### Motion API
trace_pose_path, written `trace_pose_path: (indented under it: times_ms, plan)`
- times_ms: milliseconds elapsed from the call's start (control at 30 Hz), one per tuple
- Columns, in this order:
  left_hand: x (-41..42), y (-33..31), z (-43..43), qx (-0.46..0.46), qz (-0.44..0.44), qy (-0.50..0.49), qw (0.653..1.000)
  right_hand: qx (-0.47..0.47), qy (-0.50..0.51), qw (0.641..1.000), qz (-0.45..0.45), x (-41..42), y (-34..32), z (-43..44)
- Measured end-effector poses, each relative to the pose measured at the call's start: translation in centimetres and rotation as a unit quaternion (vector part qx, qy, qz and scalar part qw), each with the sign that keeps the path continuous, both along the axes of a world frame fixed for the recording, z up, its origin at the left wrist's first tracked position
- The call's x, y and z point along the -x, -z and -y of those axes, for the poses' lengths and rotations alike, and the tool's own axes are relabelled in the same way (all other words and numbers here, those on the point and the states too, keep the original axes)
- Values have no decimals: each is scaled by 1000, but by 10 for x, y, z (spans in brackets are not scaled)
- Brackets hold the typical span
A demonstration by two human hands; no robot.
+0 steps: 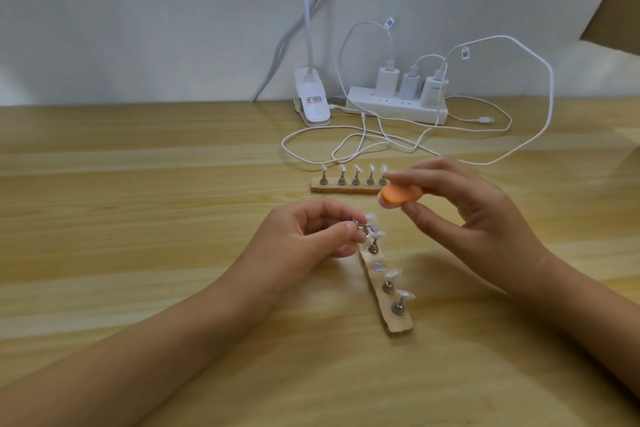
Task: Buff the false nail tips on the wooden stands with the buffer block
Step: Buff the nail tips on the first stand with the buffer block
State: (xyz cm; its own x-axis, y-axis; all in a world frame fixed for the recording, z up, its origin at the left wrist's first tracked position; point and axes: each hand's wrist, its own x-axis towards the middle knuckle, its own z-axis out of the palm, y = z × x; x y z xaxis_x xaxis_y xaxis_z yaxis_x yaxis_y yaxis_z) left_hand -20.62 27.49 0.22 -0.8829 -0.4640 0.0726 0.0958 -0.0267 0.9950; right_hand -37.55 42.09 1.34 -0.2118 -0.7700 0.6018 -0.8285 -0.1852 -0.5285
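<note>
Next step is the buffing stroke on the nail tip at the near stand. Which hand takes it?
Right. The right hand pinches the orange buffer block close to the nail tip. The left hand is busy pinching that tip's metal peg, likely steadying it.

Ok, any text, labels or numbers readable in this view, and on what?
Nothing is legible.
Lamp clip label: print and an orange bar, too blurred.
Upper cable tag: square code, too small.
Lower cable tag: the same.
Rightmost charger: faint grey mark, unreadable.
Buffer, near stand, far stand: no text visible.
</note>
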Motion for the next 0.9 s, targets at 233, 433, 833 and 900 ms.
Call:
trace_pose_path:
  times_ms: [233,433,833,900]
  plan:
    - [2,-2,4,-60,-12,-31,998,-3,-18,999,-26,-12,7,5]
    - [3,-1,5,-57,-9,-29,998,11,4,996,-88,-17,7,6]
    - [5,2,7,-63,-7,-9,998,20,28,996,-82,-9,3,2]
    - [5,2,7,-53,-9,0,999,27,0,993,-114,-15,3,1]
